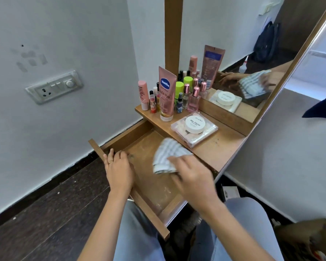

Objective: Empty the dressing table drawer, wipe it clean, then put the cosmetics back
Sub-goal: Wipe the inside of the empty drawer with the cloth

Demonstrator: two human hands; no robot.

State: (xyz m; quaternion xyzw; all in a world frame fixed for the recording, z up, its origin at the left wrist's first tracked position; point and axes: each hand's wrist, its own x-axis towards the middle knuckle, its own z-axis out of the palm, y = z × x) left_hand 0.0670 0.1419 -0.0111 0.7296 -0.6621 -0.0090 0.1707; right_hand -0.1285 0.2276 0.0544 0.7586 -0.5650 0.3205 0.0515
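Head view, looking down on the dressing table: the drawer (139,166) stands pulled out, and its wooden floor is bare of cosmetics as far as can be seen, so the emptying step is judged complete. Wiping is the step in hand. The right hand (192,178) is inside the drawer, fingers closed on a striped cloth (167,155) pressed to the drawer floor near the table edge; the cloth and hand are motion-blurred, which is consistent with a wiping stroke. The left hand (119,170) rests on the drawer's front rail, fingers curled over the rim and holding nothing else, apparently steadying the drawer. Pale scuffs and specks show on the drawer floor toward its near end, so the wipe is judged unfinished; whether these are dirt or wear in the wood cannot be told. The removed cosmetics stand on the table top (220,146): a pink Vaseline tube (166,95) upright at the front, a cluster of small bottles (184,97) just beside it toward the mirror (252,53), a pale pink bottle (143,95) and slim sticks at the wall-side end, and a white nail polish remover tub (194,124) resting on a clear plastic packet (205,136). None has gone back into the drawer. Outstanding: finish wiping the floor and corners, then return every item from the table top to the drawer. The task is judged roughly half done.
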